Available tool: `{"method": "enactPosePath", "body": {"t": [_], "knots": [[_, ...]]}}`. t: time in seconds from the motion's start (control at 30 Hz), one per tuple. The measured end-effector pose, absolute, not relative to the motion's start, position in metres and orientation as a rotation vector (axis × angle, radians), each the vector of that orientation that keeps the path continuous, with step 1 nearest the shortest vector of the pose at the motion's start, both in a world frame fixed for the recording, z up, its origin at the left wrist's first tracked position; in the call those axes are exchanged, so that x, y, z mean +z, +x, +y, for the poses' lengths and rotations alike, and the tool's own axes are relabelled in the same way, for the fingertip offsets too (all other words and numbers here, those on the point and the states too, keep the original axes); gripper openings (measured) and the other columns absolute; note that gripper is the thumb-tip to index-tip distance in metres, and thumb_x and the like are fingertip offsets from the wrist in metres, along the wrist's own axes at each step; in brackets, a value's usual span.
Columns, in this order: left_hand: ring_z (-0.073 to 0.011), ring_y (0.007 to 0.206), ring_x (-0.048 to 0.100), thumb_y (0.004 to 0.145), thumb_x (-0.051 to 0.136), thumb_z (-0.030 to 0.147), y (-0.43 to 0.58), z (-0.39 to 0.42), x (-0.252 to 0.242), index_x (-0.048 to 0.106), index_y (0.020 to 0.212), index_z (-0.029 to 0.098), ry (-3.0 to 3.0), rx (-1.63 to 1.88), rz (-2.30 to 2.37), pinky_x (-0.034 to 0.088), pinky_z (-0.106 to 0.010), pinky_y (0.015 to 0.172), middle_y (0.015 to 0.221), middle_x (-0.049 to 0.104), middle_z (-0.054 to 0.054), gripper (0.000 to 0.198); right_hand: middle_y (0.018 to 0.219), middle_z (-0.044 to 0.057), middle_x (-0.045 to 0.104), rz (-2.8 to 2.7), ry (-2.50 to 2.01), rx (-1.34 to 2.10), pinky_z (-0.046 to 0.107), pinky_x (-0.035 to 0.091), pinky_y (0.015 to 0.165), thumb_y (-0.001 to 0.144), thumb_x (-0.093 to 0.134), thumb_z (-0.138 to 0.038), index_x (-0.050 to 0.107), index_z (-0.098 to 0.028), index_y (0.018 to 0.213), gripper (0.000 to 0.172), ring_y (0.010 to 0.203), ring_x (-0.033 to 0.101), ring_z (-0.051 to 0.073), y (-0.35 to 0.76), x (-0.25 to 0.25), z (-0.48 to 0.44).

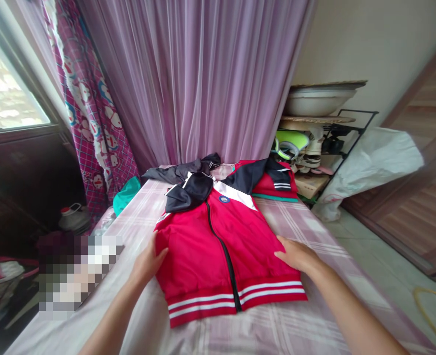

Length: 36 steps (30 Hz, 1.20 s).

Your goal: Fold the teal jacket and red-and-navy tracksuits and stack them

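A red zip jacket (218, 246) with a black zip, white hem stripes and a dark navy collar lies front up on a pale checked bed sheet (295, 325). Its sleeves are folded in out of sight. My left hand (148, 262) rests against the jacket's left edge, fingers stretched along the fabric. My right hand (295, 255) lies flat on the jacket's right side, fingers extended. Neither hand grips anything. Behind the jacket lie a dark garment (181, 172) and another folded red and navy garment (273, 185).
A purple curtain (203, 79) hangs behind the bed, and a patterned pink curtain (88, 113) by the window on the left. A rack (325, 143) with shoes and a large basin stands at the right, next to a white sack (369, 162). A teal cloth (126, 195) lies beside the bed.
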<state>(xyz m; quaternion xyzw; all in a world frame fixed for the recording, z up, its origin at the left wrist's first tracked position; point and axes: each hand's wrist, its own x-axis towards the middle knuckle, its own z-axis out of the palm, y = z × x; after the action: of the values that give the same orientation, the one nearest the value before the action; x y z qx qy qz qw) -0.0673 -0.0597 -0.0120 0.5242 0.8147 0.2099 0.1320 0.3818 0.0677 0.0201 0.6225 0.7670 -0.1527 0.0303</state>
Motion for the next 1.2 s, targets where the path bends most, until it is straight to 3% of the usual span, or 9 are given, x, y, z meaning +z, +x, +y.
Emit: {"method": "enactPosePath", "body": {"t": [0.1, 0.23, 0.4, 0.53, 0.63, 0.73, 1.0, 1.13, 1.2], "knots": [[-0.0324, 0.107, 0.069, 0.083, 0.052, 0.028, -0.081, -0.066, -0.002, 0.032, 0.152, 0.02, 1.54, 0.497, 2.384, 0.055, -0.04, 0.085, 0.125, 0.069, -0.015, 0.072, 0.108, 0.009, 0.076, 2.382, 1.827, -0.605, 0.034, 0.05, 0.082, 0.076, 0.063, -0.026, 0.071, -0.024, 0.112, 0.037, 0.099, 0.07, 0.027, 0.385, 0.015, 0.064], [-0.0332, 0.104, 0.069, 0.084, 0.051, 0.024, -0.097, -0.064, 0.025, 0.035, 0.151, 0.021, 1.542, 0.193, 2.533, 0.054, -0.041, 0.081, 0.121, 0.069, -0.016, 0.069, 0.083, 0.003, 0.076, 2.345, 1.747, -0.794, 0.031, 0.051, 0.068, 0.07, 0.071, -0.031, 0.074, -0.026, 0.099, 0.029, 0.076, 0.071, 0.024, 0.392, 0.017, 0.063], [-0.0284, 0.116, 0.063, 0.093, 0.047, 0.035, -0.066, -0.032, 0.047, 0.049, 0.144, 0.024, 1.859, 0.121, 2.546, 0.049, -0.039, 0.094, 0.142, 0.054, -0.014, 0.052, 0.099, 0.009, 0.077, 2.421, 2.0, -0.421, 0.033, 0.049, 0.071, 0.084, 0.058, -0.042, 0.071, -0.026, 0.113, 0.036, 0.091, 0.072, 0.028, 0.37, 0.042, 0.073], [-0.0305, 0.126, 0.055, 0.093, 0.053, 0.034, -0.042, 0.019, 0.053, 0.061, 0.132, 0.03, 2.093, 0.042, 2.448, 0.043, -0.042, 0.101, 0.143, 0.054, -0.012, 0.04, 0.098, 0.006, 0.078, 2.599, 2.029, -0.332, 0.03, 0.048, 0.071, 0.092, 0.046, -0.038, 0.072, -0.028, 0.107, 0.032, 0.091, 0.072, 0.024, 0.331, 0.036, 0.078], [-0.0329, 0.118, 0.06, 0.09, 0.056, 0.029, -0.045, 0.057, 0.054, 0.06, 0.133, 0.024, 2.147, -0.082, 2.424, 0.044, -0.045, 0.096, 0.126, 0.065, -0.016, 0.043, 0.095, 0.003, 0.079, 2.758, 1.959, -0.465, 0.028, 0.048, 0.072, 0.091, 0.046, -0.034, 0.073, -0.027, 0.097, 0.029, 0.089, 0.073, 0.021, 0.313, 0.007, 0.08], [-0.0321, 0.105, 0.066, 0.089, 0.055, 0.022, -0.055, 0.085, 0.055, 0.069, 0.114, 0.018, 2.155, -0.185, 2.366, 0.046, -0.044, 0.092, 0.106, 0.072, -0.015, 0.029, 0.092, 0.004, 0.079, 2.806, 2.091, -0.527, 0.028, 0.05, 0.073, 0.09, 0.041, -0.033, 0.074, -0.026, 0.092, 0.033, 0.086, 0.073, 0.022, 0.312, -0.023, 0.083], [-0.0139, 0.074, 0.065, 0.072, 0.073, 0.021, -0.088, 0.159, 0.114, 0.073, 0.079, 0.019, 2.071, -0.124, 1.979, 0.05, -0.023, 0.077, 0.071, 0.071, 0.003, 0.008, 0.099, 0.007, 0.078, 2.963, 2.193, -0.793, 0.032, 0.056, 0.08, 0.092, 0.04, -0.042, 0.073, -0.027, 0.093, 0.036, 0.088, 0.073, 0.024, 0.322, -0.051, 0.083], [-0.0065, 0.067, 0.061, 0.096, 0.039, 0.021, -0.129, 0.221, 0.164, 0.064, 0.105, -0.005, 1.927, 0.028, 2.208, 0.045, -0.018, 0.07, 0.066, 0.065, 0.002, 0.037, 0.096, 0.007, 0.079, 2.956, 2.228, -0.879, 0.033, 0.058, 0.081, 0.09, 0.042, -0.043, 0.074, -0.028, 0.09, 0.036, 0.089, 0.074, 0.025, 0.32, -0.047, 0.082], [-0.0054, 0.068, 0.061, 0.098, 0.027, 0.013, -0.144, 0.238, 0.17, 0.058, 0.108, -0.011, 1.821, 0.082, 2.36, 0.044, -0.019, 0.072, 0.068, 0.065, 0.0, 0.041, 0.095, 0.006, 0.079, 2.931, 2.215, -0.916, 0.034, 0.058, 0.08, 0.089, 0.043, -0.042, 0.075, -0.028, 0.09, 0.035, 0.088, 0.074, 0.025, 0.322, -0.047, 0.084]]}}
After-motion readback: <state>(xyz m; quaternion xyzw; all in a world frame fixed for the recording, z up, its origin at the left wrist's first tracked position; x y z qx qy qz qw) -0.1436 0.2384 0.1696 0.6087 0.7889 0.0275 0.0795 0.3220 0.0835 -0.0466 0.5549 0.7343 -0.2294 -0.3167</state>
